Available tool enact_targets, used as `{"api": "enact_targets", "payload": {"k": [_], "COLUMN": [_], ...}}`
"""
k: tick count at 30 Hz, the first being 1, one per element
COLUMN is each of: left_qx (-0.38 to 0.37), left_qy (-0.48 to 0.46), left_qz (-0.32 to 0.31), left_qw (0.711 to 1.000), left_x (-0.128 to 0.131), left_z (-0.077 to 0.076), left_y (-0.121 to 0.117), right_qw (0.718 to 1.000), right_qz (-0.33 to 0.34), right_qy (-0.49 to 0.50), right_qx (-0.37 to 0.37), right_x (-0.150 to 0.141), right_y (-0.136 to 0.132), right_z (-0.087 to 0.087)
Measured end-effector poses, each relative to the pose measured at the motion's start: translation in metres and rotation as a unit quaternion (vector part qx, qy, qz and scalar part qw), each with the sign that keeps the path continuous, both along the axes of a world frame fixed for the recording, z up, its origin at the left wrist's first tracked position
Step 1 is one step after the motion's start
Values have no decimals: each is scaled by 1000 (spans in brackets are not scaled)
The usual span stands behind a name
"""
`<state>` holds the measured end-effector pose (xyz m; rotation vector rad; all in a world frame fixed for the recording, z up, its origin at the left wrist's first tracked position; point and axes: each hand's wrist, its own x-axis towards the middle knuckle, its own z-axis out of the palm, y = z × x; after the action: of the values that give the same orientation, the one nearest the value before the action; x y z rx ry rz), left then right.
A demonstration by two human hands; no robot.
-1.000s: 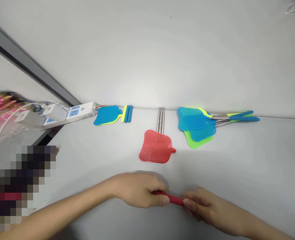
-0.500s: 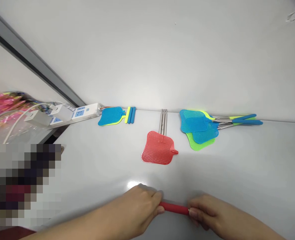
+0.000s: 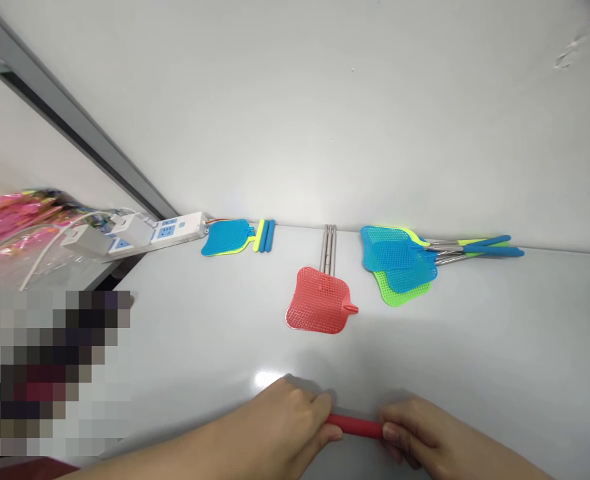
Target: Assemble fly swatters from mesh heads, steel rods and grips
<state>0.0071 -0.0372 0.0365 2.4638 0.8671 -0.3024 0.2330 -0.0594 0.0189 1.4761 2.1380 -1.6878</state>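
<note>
A red foam handle grip [image 3: 355, 425] lies level between my two hands, close above the table's near part. My left hand [image 3: 307, 423] is closed around its left end. The fingers and thumb of my right hand [image 3: 415, 433] pinch its right end, and whatever else they hold is hidden. Beyond my hands lies a red fly swatter head [image 3: 319, 301] with a short neck pointing right. Several thin metal rods [image 3: 328, 247] stick out from beneath it toward the wall.
Several blue and green fly swatters [image 3: 399, 257] with metal shafts lie piled at the back right. At the back left are blue and yellow swatter heads [image 3: 227, 237] and three loose grips [image 3: 265, 235]. A power strip [image 3: 177, 230] with plugged-in chargers stands at the left edge, near plastic bags [image 3: 29, 227].
The view has shifted slightly. Both hands still hold the red grip, with the right fingers now closer over its end. The swatters and rods on the table have not been moved.
</note>
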Motion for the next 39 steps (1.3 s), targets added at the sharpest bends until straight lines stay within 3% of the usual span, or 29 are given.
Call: {"api": "enact_targets", "payload": {"k": [11, 22, 39], "left_qx": [-3, -84, -179], "left_qy": [-9, -39, -47], "left_qz": [12, 55, 91], "left_qw": [1000, 994, 978], "left_x": [2, 6, 11], "left_z": [0, 8, 7], "left_y": [3, 7, 8], "right_qw": [1000, 1000, 1000], "right_qz": [-12, -2, 7], "right_qy": [17, 1, 3], "right_qx": [-12, -15, -27], "right_x": [0, 1, 1], "right_y": [0, 2, 3], "right_z": [-2, 1, 1]}}
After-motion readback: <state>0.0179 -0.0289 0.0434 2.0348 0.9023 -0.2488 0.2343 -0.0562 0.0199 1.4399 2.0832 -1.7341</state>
